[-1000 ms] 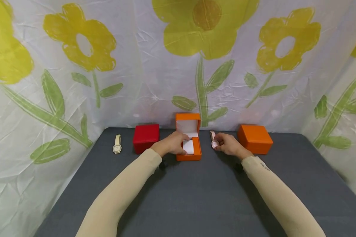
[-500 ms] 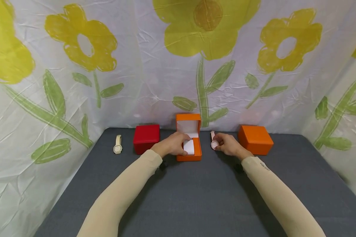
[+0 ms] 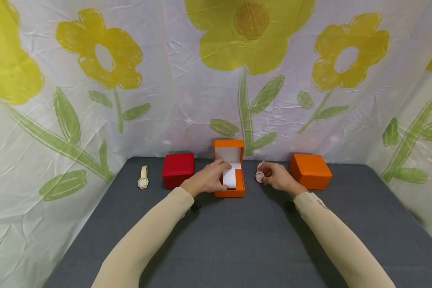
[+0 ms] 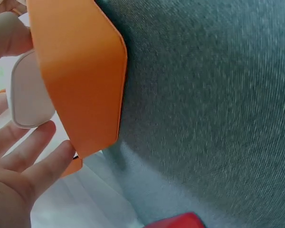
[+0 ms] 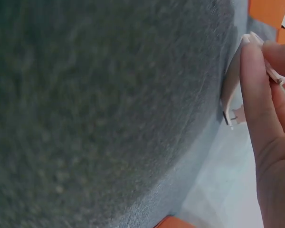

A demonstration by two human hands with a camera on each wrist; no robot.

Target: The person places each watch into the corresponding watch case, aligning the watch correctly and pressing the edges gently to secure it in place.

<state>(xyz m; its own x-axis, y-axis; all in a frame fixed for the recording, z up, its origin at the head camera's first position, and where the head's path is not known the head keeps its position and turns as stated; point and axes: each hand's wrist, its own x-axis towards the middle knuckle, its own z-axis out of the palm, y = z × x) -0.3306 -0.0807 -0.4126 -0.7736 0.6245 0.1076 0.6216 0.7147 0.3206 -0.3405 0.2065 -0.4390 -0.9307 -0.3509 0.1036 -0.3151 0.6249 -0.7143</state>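
Note:
In the head view my left hand (image 3: 209, 178) is over the opened orange watch box (image 3: 240, 193). Thumb and fingers grip a white cushion (image 4: 32, 92), which sticks up past the box's edge in the left wrist view. To the right of that box, my right hand (image 3: 278, 175) pinches a pink watch (image 3: 260, 177) between thumb and index finger. The watch's strap (image 5: 232, 78) hangs down close to the table in the right wrist view. A second watch (image 3: 143, 178), cream with a squarish face, lies flat at the far left.
A closed red box (image 3: 178, 171) stands left of the open one, near my left wrist. Just beyond my right hand is a closed orange box (image 3: 310, 171). The dark grey table (image 3: 237, 244) ends at a flowered white curtain (image 3: 180, 92).
The pink watch, stretched out flat earlier, is now raised with its strap bent. My left hand has shifted slightly on the cushion, which shows more of its length.

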